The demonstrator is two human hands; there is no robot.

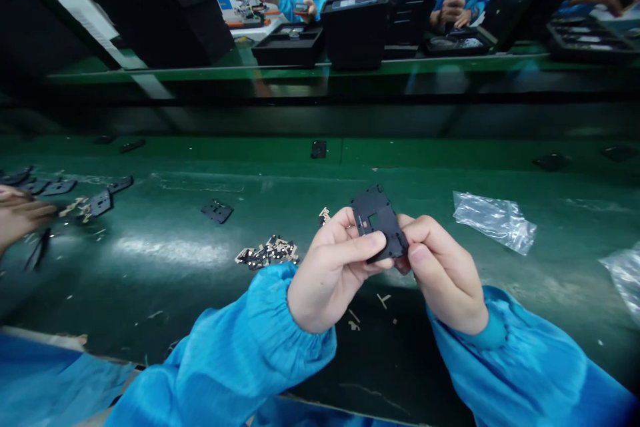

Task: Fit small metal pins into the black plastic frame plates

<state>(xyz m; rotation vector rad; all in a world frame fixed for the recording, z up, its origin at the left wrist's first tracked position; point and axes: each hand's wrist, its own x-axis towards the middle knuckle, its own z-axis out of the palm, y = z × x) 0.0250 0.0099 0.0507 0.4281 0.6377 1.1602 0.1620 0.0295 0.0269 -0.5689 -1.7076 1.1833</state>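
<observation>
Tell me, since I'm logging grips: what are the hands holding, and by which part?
Both hands, left hand and right hand, pinch one black plastic plate at its lower edge; its upper part sticks out free.

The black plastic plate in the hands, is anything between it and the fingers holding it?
Nothing visible does. The left hand and right hand both pinch the black plastic plate directly, thumbs on its near face, above the green belt.

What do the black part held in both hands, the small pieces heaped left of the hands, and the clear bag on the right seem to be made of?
Black part: likely moulded plastic, matte, with cut-out windows. Small pieces: probably thin stamped metal, pale with glinting edges, though too small to be sure. Clear bag: thin plastic film, crinkled, transparent and glossy. Left hand and right hand pinch the part.
</observation>
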